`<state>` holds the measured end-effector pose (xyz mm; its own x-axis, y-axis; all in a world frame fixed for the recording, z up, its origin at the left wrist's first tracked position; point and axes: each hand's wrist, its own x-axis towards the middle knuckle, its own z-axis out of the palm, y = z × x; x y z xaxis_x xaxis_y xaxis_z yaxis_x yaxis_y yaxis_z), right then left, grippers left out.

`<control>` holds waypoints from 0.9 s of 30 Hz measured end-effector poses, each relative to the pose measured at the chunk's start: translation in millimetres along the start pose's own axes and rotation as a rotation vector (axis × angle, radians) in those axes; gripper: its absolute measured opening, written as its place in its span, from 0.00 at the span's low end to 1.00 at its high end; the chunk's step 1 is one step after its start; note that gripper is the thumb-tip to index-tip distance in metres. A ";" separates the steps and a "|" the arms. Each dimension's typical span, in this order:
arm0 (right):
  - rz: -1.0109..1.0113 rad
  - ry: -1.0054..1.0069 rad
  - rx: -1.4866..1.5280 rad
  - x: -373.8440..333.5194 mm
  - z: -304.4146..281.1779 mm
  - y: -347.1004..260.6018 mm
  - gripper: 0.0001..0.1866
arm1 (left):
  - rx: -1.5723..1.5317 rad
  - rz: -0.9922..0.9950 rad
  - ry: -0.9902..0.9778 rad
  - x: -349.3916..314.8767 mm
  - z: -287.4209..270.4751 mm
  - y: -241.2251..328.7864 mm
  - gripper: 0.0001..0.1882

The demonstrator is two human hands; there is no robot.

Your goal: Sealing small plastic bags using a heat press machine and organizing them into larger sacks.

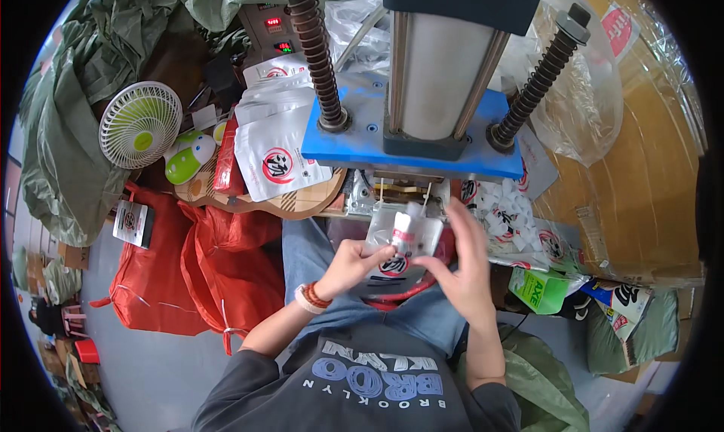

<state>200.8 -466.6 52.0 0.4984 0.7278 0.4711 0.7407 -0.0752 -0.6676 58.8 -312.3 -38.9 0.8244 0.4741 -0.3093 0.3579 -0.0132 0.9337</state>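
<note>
head view: left hand point(353, 269) pinching pouch point(427, 240), right hand point(466, 277) spread; patterned board point(305, 201), grey floor point(173, 375)

And here's the left hand point(348, 270), fingers pinching a silver pouch point(424, 240) above the lap, with the right hand point(469, 281) spread just beside it, fingertips blurred! A small white-and-red piece point(405, 228) sits up against the pouch. Overhead looms a press with a blue plate point(358, 123) and two coiled springs point(318, 55). Over on the left, a pile of pouches point(260, 142), a green-and-white fan point(142, 123), and lower down, red sacks point(154, 274).
</note>
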 end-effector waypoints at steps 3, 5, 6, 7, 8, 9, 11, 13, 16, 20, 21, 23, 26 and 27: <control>-0.119 0.239 -0.071 -5.9 -20.3 23.4 0.26 | -0.534 0.030 0.001 31.1 3.8 -8.8 0.09; 0.042 0.256 -0.405 -10.3 -26.7 47.6 0.18 | -0.703 -0.027 0.015 42.0 4.9 -5.7 0.09; 0.134 0.241 -0.610 -12.5 -26.0 61.0 0.17 | -0.781 0.043 -0.005 45.1 5.1 -2.2 0.09; 0.117 0.236 -0.616 -15.2 -20.8 73.6 0.17 | -0.763 -0.001 0.020 46.2 4.9 1.5 0.09; 0.145 0.132 -0.624 -18.1 -14.4 85.8 0.16 | -0.727 0.019 0.038 47.8 4.7 5.5 0.10; 0.194 -0.028 -0.603 -23.2 -9.1 95.7 0.16 | -0.729 0.014 0.037 48.1 0.8 8.4 0.11; 0.247 -0.078 -0.556 -37.4 -4.0 110.3 0.16 | -0.579 -0.188 -0.023 49.7 -12.2 9.6 0.14; 0.295 -0.148 -0.415 -51.7 -8.4 120.0 0.17 | -0.285 0.064 0.087 50.9 -40.1 2.9 0.26; 0.314 -0.130 -0.167 -66.6 -26.5 128.7 0.16 | 1.067 0.478 0.897 48.7 -96.9 -21.6 0.47; 0.464 0.139 0.139 -64.4 -40.5 114.4 0.17 | 1.277 0.406 0.525 21.3 -120.7 -63.0 0.43; 0.521 0.147 0.125 -59.7 -37.7 103.2 0.17 | 1.148 0.473 0.569 15.4 -121.8 -66.1 0.33; 0.200 0.202 0.239 -51.6 -28.4 70.4 0.18 | 0.876 0.523 0.646 -0.9 -112.1 -64.0 0.17; -0.255 0.291 0.069 -30.1 -8.1 16.0 0.16 | 0.601 0.502 0.666 -23.1 -91.4 -35.6 0.16; -0.301 0.202 -0.023 -19.3 2.9 3.4 0.16 | 0.603 0.562 0.618 -30.6 -80.1 -23.1 0.18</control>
<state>192.4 -478.9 39.0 0.3333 0.5707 0.7505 0.8767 0.1051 -0.4693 -9.8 -256.0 -36.6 0.6324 0.6307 0.4498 0.2914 -0.7316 0.6163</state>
